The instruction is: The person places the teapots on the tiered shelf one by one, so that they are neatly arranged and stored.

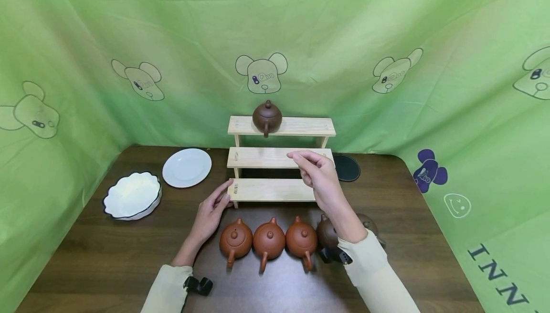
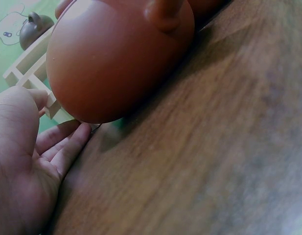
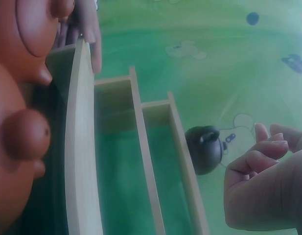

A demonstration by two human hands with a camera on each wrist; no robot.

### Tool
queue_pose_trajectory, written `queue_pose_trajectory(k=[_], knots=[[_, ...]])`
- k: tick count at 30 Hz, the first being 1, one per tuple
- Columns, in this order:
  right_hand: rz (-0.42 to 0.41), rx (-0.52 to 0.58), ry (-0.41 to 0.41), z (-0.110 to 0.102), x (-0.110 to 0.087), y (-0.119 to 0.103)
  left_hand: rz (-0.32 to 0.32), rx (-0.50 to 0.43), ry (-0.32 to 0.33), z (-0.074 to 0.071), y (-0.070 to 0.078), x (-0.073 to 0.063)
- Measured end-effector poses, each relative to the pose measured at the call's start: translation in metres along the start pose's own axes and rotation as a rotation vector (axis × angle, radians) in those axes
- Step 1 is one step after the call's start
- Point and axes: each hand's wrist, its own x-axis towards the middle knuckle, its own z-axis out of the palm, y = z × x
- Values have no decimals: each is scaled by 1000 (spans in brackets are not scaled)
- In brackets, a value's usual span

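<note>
A three-tier wooden stand (image 1: 281,157) faces me, with a dark brown teapot (image 1: 267,118) on its top tier. Its lowest tier is touched at the left end by my left hand (image 1: 209,213), the fingers nearly straight. In the left wrist view that hand (image 2: 31,161) lies beside a reddish teapot (image 2: 116,63). Above the stand's right half hovers my right hand (image 1: 319,175), fingers curled, thumb and index tips together, holding nothing. Several reddish teapots (image 1: 269,239) line up before the stand. Two darker teapots (image 1: 328,232) are partly hidden by my right wrist.
On the left of the brown table (image 1: 94,255) are a scalloped white bowl (image 1: 133,196) and a flat white plate (image 1: 187,168). A dark round mat (image 1: 347,167) lies by the stand's right side. Green curtain (image 1: 193,31) encloses the back and both sides.
</note>
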Motion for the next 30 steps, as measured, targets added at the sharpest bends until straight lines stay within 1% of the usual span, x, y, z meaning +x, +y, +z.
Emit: queue_pose_trajectory(k=[4, 9, 13, 16, 22, 26, 28, 30], knots=[[-24, -28, 7, -9, -7, -1, -13, -13, -5, -1, -1, 0], [-29, -71, 18, -26, -13, 2, -21, -4, -1, 0, -1, 0], [-25, -101, 26, -41, -18, 5, -12, -1, 8, 0, 0, 0], [-9, -135, 40, -53, -22, 6, -6, -4, 10, 0, 1, 0], [46, -170, 97, -75, -31, 8, -20, -5, 0, 0, 0, 0], [53, -190, 118, -88, -39, 9, -1, 9, 4, 0, -2, 0], [48, -206, 112, -94, -44, 11, 20, 19, 12, 1, -3, 0], [44, -214, 101, -101, -47, 14, 28, 18, 16, 0, -4, 0]])
